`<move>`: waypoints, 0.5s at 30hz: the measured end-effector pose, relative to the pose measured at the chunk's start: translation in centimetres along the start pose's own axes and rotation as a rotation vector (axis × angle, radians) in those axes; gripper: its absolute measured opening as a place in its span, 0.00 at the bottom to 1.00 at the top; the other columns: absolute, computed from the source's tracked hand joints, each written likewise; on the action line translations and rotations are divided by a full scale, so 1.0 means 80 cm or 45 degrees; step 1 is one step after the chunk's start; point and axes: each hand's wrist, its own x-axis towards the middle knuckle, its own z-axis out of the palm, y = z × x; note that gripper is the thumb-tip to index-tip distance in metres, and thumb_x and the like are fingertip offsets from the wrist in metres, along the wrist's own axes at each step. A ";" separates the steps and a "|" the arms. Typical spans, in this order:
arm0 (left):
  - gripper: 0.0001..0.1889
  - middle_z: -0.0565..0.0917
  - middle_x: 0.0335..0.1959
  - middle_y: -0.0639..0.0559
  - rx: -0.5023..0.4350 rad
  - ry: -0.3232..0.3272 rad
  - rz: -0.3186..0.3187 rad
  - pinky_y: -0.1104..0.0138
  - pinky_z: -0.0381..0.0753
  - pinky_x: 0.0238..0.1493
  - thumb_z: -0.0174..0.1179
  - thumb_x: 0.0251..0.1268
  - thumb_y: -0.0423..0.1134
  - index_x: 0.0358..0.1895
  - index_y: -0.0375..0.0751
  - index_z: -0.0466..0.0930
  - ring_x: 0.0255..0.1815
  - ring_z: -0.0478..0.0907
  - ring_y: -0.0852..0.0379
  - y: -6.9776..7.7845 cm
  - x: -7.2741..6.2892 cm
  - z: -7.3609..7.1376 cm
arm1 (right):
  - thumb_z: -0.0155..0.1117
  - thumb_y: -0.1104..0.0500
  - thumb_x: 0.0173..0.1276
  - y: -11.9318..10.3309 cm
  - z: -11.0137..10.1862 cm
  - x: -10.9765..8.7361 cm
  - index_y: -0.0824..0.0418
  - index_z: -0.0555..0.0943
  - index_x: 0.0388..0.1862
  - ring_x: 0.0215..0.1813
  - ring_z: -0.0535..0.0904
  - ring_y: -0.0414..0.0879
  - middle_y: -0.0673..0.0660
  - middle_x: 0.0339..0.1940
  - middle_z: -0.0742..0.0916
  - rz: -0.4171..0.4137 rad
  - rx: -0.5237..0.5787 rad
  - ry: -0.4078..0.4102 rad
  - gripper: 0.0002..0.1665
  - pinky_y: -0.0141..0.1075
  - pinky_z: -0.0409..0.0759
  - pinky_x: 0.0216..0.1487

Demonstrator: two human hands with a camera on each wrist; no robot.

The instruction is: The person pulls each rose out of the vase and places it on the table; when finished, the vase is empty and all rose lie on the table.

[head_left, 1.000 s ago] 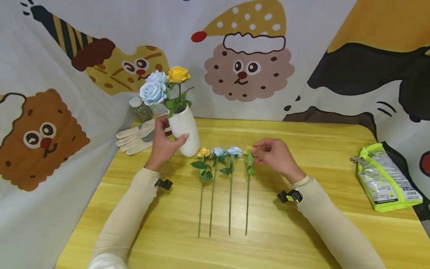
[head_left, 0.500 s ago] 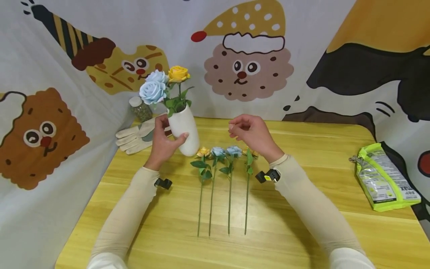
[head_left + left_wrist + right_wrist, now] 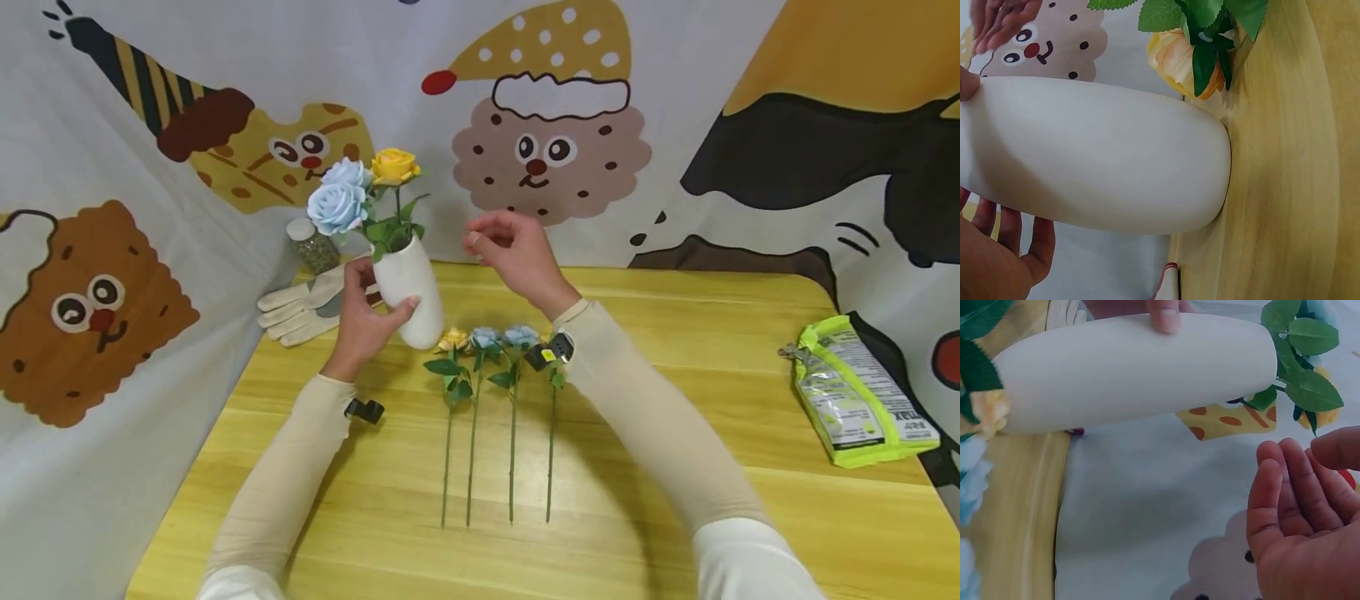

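My left hand [image 3: 364, 321] grips a white vase [image 3: 411, 292], thumb on the near side and fingers around the far left side. Two light blue roses [image 3: 337, 207] and a yellow rose [image 3: 395, 167] stand in its mouth with green leaves. My right hand [image 3: 517, 254] is in the air to the right of the vase. In the right wrist view its fingers [image 3: 1300, 481] are loosely bent and hold nothing. On the wooden table below lie several long-stemmed roses side by side, yellow ones [image 3: 453, 340] and blue ones [image 3: 520, 336]; the right wrist partly covers the rightmost.
A pair of pale work gloves [image 3: 300, 312] lies behind the left hand, beside a lidded glass jar [image 3: 313, 247]. At the table's right side lies a green and white packet [image 3: 862, 396]. A cartoon-printed cloth [image 3: 675, 167] hangs behind the table [image 3: 360, 517].
My right hand has left the rightmost rose and moved up and left toward the vase's mouth. The left hand and vase have stayed in place.
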 end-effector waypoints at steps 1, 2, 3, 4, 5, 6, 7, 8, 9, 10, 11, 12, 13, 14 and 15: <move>0.36 0.72 0.58 0.38 0.005 0.006 0.002 0.54 0.76 0.60 0.73 0.61 0.33 0.68 0.34 0.61 0.61 0.73 0.39 -0.001 0.000 -0.001 | 0.67 0.59 0.78 -0.001 0.004 0.005 0.61 0.87 0.53 0.49 0.89 0.53 0.59 0.47 0.92 -0.012 0.005 -0.004 0.10 0.38 0.88 0.47; 0.37 0.72 0.57 0.40 0.015 0.012 0.002 0.56 0.77 0.59 0.73 0.61 0.33 0.68 0.35 0.61 0.61 0.73 0.40 -0.004 0.001 -0.001 | 0.67 0.59 0.78 -0.003 0.008 0.011 0.61 0.87 0.54 0.49 0.89 0.52 0.59 0.47 0.92 -0.026 0.010 -0.010 0.11 0.38 0.88 0.47; 0.37 0.72 0.57 0.41 0.026 0.018 0.001 0.59 0.77 0.58 0.73 0.61 0.33 0.69 0.36 0.61 0.61 0.74 0.41 -0.009 0.002 -0.002 | 0.67 0.59 0.78 -0.004 0.012 0.016 0.61 0.87 0.54 0.50 0.89 0.51 0.59 0.48 0.92 -0.041 0.018 -0.017 0.11 0.38 0.88 0.47; 0.37 0.72 0.57 0.42 0.025 0.023 0.010 0.61 0.77 0.57 0.73 0.60 0.34 0.69 0.37 0.61 0.61 0.74 0.43 -0.016 0.004 -0.003 | 0.68 0.58 0.78 -0.004 0.015 0.021 0.61 0.87 0.55 0.50 0.89 0.50 0.59 0.49 0.92 -0.055 0.019 -0.025 0.12 0.38 0.88 0.47; 0.38 0.72 0.57 0.43 0.020 0.025 0.018 0.62 0.77 0.57 0.74 0.60 0.35 0.69 0.37 0.61 0.60 0.74 0.44 -0.022 0.006 -0.003 | 0.67 0.58 0.78 -0.005 0.019 0.026 0.61 0.87 0.56 0.50 0.89 0.48 0.59 0.50 0.92 -0.065 0.028 -0.035 0.13 0.38 0.88 0.49; 0.39 0.72 0.57 0.43 0.019 0.027 0.018 0.63 0.77 0.57 0.75 0.60 0.35 0.70 0.37 0.61 0.60 0.74 0.45 -0.028 0.007 -0.004 | 0.67 0.57 0.78 -0.006 0.022 0.030 0.61 0.86 0.57 0.51 0.89 0.47 0.59 0.51 0.92 -0.075 0.041 -0.048 0.13 0.39 0.88 0.50; 0.39 0.72 0.57 0.43 0.013 0.026 0.021 0.63 0.77 0.57 0.75 0.59 0.36 0.70 0.38 0.61 0.60 0.74 0.46 -0.033 0.008 -0.005 | 0.66 0.57 0.79 -0.006 0.025 0.034 0.61 0.86 0.58 0.51 0.88 0.46 0.59 0.52 0.92 -0.080 0.057 -0.062 0.14 0.41 0.88 0.52; 0.39 0.73 0.58 0.43 0.007 0.023 0.022 0.62 0.77 0.57 0.75 0.59 0.36 0.70 0.39 0.61 0.60 0.74 0.47 -0.035 0.008 -0.005 | 0.65 0.57 0.80 -0.007 0.029 0.037 0.61 0.85 0.60 0.53 0.88 0.46 0.60 0.54 0.91 -0.080 0.073 -0.077 0.15 0.43 0.88 0.54; 0.40 0.73 0.58 0.43 0.002 0.022 0.024 0.60 0.78 0.57 0.75 0.59 0.36 0.70 0.39 0.61 0.60 0.74 0.47 -0.035 0.007 -0.005 | 0.64 0.57 0.81 -0.009 0.032 0.040 0.61 0.85 0.61 0.54 0.88 0.46 0.60 0.55 0.91 -0.076 0.082 -0.090 0.15 0.45 0.88 0.55; 0.40 0.73 0.58 0.43 -0.009 0.021 0.029 0.58 0.78 0.58 0.76 0.58 0.36 0.70 0.39 0.61 0.60 0.74 0.48 -0.036 0.007 -0.005 | 0.62 0.58 0.81 -0.010 0.036 0.044 0.61 0.84 0.62 0.55 0.88 0.47 0.60 0.56 0.91 -0.069 0.091 -0.100 0.16 0.48 0.88 0.57; 0.40 0.73 0.59 0.42 -0.009 0.019 0.028 0.56 0.78 0.59 0.76 0.59 0.36 0.70 0.39 0.61 0.60 0.74 0.47 -0.035 0.006 -0.004 | 0.61 0.58 0.82 -0.011 0.039 0.047 0.62 0.84 0.63 0.56 0.88 0.47 0.60 0.57 0.91 -0.054 0.105 -0.109 0.17 0.50 0.87 0.58; 0.40 0.73 0.59 0.41 -0.010 0.018 0.024 0.53 0.78 0.59 0.76 0.59 0.36 0.70 0.39 0.61 0.60 0.74 0.46 -0.034 0.006 -0.003 | 0.61 0.58 0.82 -0.012 0.043 0.050 0.62 0.83 0.64 0.56 0.88 0.47 0.60 0.57 0.90 -0.041 0.106 -0.114 0.17 0.51 0.87 0.58; 0.40 0.73 0.59 0.40 -0.015 0.014 0.026 0.51 0.78 0.60 0.76 0.59 0.36 0.70 0.39 0.61 0.60 0.74 0.46 -0.033 0.005 -0.003 | 0.60 0.58 0.83 -0.012 0.046 0.053 0.62 0.83 0.65 0.57 0.88 0.47 0.59 0.58 0.90 -0.026 0.106 -0.120 0.18 0.51 0.87 0.58; 0.40 0.72 0.59 0.39 -0.012 0.015 0.027 0.50 0.78 0.60 0.76 0.59 0.37 0.70 0.39 0.61 0.60 0.74 0.44 -0.033 0.005 -0.002 | 0.60 0.58 0.83 -0.013 0.050 0.057 0.62 0.82 0.66 0.57 0.88 0.46 0.58 0.59 0.90 -0.007 0.103 -0.130 0.18 0.51 0.87 0.58; 0.39 0.72 0.59 0.39 -0.012 0.016 0.031 0.49 0.78 0.60 0.75 0.59 0.37 0.70 0.38 0.61 0.60 0.74 0.43 -0.033 0.005 -0.002 | 0.59 0.58 0.83 -0.012 0.053 0.060 0.62 0.82 0.67 0.57 0.87 0.46 0.58 0.60 0.89 0.005 0.099 -0.143 0.19 0.50 0.87 0.57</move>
